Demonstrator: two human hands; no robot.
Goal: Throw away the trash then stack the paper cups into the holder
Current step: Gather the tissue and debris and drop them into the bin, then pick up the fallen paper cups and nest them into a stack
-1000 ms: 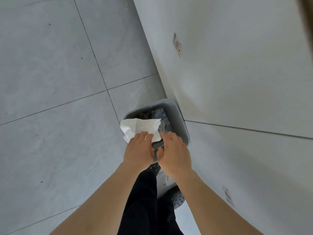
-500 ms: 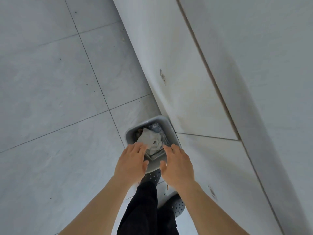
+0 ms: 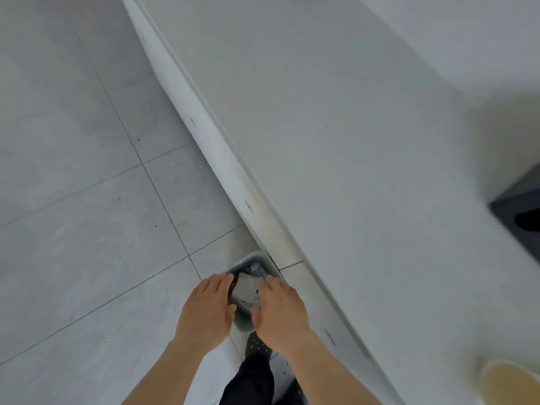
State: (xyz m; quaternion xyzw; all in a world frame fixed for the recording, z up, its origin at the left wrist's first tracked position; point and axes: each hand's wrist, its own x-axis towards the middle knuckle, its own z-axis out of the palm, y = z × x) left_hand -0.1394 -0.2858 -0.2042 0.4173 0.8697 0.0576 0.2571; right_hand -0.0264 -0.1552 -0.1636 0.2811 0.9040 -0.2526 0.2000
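Note:
A small grey trash bin (image 3: 253, 258) stands on the floor against the white counter's side. Crumpled white paper (image 3: 245, 289) lies inside it, on top of other trash. My left hand (image 3: 206, 312) hovers over the bin's left rim, palm down, fingers spread, holding nothing. My right hand (image 3: 280, 312) hovers over the bin's right rim, also spread and holding nothing. A blurred tan paper cup (image 3: 510, 381) shows at the bottom right on the counter top. A dark holder-like object (image 3: 520, 211) sits at the right edge, cut off.
The white counter top (image 3: 365, 141) fills the right and upper view, its edge running diagonally. Grey floor tiles (image 3: 73, 214) spread to the left. My dark trouser leg and perforated shoe (image 3: 257, 349) stand just below the bin.
One second ago both hands held the white paper over the bin. It has dropped inside, and my hands have let go. The view has tilted up, bringing the counter top into sight.

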